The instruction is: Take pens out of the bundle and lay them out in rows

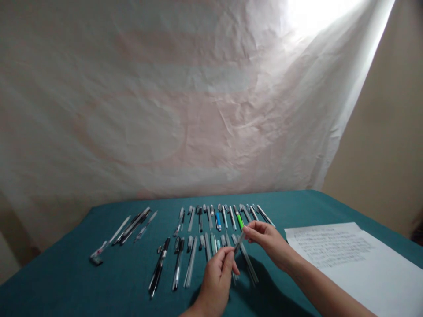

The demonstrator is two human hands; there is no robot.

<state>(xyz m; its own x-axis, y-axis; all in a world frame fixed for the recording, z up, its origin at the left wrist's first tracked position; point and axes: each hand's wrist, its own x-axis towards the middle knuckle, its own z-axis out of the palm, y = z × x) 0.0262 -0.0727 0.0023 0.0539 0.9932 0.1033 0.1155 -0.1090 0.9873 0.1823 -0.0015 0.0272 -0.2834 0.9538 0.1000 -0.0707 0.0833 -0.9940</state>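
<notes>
Both my hands hold one slim clear pen (239, 241) above the teal tablecloth (99, 290). My left hand (216, 278) pinches its lower end with thumb and fingers. My right hand (267, 239) pinches its upper end. Under them lies a near row of pens (191, 260). A far row of pens (218, 217), one blue and one green, lies behind.
A separate bunch of pens (134, 225) lies at the left, with one more pen (99, 254) near the table's left edge. White printed sheets (346, 259) cover the table's right side. A crumpled white sheet (165, 97) hangs behind the table.
</notes>
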